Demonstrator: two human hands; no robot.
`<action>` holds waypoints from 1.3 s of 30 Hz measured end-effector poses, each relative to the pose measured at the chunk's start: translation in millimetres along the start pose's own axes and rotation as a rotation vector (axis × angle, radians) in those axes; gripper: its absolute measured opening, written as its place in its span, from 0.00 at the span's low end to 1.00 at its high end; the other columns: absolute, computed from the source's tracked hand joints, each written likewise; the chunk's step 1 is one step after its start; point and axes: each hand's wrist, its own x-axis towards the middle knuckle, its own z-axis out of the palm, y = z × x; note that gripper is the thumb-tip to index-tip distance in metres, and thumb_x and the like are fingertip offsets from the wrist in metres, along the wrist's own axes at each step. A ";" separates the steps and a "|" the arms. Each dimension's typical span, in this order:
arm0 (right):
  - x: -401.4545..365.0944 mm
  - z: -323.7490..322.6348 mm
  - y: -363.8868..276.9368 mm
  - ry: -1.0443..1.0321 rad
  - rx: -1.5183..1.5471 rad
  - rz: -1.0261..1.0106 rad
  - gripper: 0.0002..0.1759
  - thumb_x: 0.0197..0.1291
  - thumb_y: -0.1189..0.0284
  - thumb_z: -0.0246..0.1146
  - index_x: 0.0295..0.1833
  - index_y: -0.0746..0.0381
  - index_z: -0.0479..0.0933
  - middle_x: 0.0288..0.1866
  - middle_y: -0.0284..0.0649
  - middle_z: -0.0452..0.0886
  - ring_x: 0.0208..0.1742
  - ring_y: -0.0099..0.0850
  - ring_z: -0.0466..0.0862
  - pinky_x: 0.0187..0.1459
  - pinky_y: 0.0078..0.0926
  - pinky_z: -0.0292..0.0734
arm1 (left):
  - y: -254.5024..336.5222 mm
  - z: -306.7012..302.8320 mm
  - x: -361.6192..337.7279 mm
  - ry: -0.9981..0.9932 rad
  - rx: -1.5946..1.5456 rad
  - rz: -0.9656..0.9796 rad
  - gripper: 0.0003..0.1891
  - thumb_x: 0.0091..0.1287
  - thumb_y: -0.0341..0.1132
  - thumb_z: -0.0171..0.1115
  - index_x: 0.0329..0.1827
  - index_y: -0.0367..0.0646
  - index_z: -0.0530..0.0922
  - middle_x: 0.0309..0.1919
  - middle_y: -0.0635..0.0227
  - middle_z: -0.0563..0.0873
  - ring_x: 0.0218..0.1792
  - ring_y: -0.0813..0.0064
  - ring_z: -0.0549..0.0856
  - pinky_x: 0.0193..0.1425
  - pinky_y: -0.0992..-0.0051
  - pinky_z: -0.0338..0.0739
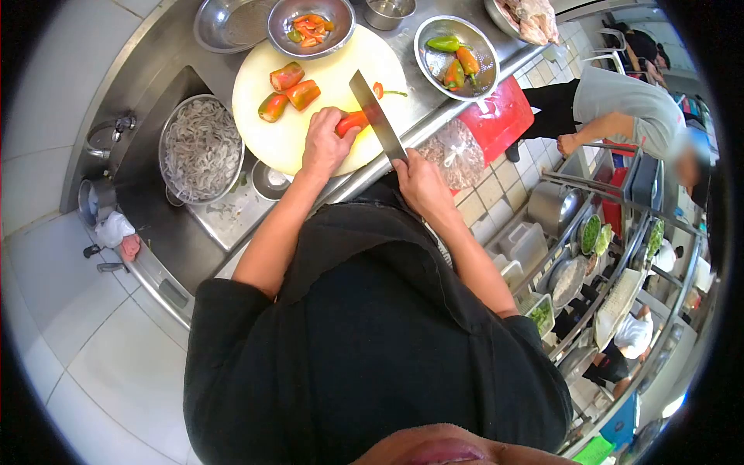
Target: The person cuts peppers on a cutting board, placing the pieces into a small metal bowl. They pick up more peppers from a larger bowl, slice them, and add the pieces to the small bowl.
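My left hand (327, 143) is closed around a red pepper (352, 122) on the round white cutting board (263, 143). My right hand (425, 184) grips a large kitchen knife (375, 113), whose broad blade stands right at the pepper's end. Whether the edge has entered the flesh cannot be made out. Beyond the blade lies a cut-off pepper top with its green stem (394, 94). Several red-green pepper pieces, one of them here (302, 94), rest on the board's left part. At its far edge, a metal bowl (341, 39) contains small pepper bits.
Right of the board, a colander (425, 76) holds green and orange peppers. Raw poultry (531, 19) fills a bowl behind it. In the sink at left sits a pot of greyish strips (200, 147). A person (620, 105) bends near metal shelving (597, 188) at right.
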 end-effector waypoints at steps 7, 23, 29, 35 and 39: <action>-14.5 20.8 13.7 -0.051 -0.066 0.051 0.15 0.74 0.67 0.59 0.51 0.71 0.77 0.35 0.65 0.84 0.41 0.64 0.86 0.48 0.61 0.79 | -5.7 2.6 -3.8 -0.013 -0.020 -0.095 0.16 0.57 0.31 0.78 0.43 0.37 0.81 0.41 0.53 0.84 0.47 0.50 0.82 0.56 0.58 0.78; -30.5 -26.0 38.3 0.113 0.165 0.216 0.19 0.74 0.63 0.61 0.51 0.72 0.78 0.40 0.69 0.83 0.48 0.68 0.83 0.50 0.60 0.75 | 3.4 39.5 32.5 -0.219 -0.049 -0.033 0.14 0.63 0.28 0.69 0.52 0.37 0.85 0.48 0.55 0.88 0.50 0.53 0.87 0.57 0.60 0.81; -46.6 -8.2 48.8 0.146 0.209 0.153 0.18 0.74 0.63 0.61 0.48 0.71 0.78 0.40 0.68 0.84 0.48 0.67 0.83 0.49 0.60 0.76 | -3.1 29.1 13.2 -0.310 -0.249 -0.210 0.13 0.66 0.27 0.67 0.52 0.36 0.86 0.50 0.52 0.86 0.53 0.51 0.86 0.61 0.60 0.80; -44.7 -2.9 40.5 0.011 0.063 0.164 0.18 0.74 0.62 0.60 0.44 0.69 0.76 0.35 0.66 0.84 0.43 0.67 0.84 0.46 0.63 0.76 | 2.3 25.5 -3.7 -0.177 -0.037 -0.088 0.15 0.65 0.29 0.69 0.55 0.37 0.83 0.52 0.52 0.85 0.58 0.51 0.83 0.66 0.59 0.76; -47.0 -4.5 33.6 0.019 0.033 0.118 0.16 0.74 0.63 0.60 0.46 0.68 0.77 0.35 0.65 0.84 0.41 0.66 0.85 0.45 0.63 0.77 | 2.2 23.8 -3.6 -0.186 -0.050 0.002 0.13 0.64 0.29 0.70 0.50 0.37 0.82 0.47 0.53 0.86 0.53 0.50 0.84 0.61 0.58 0.78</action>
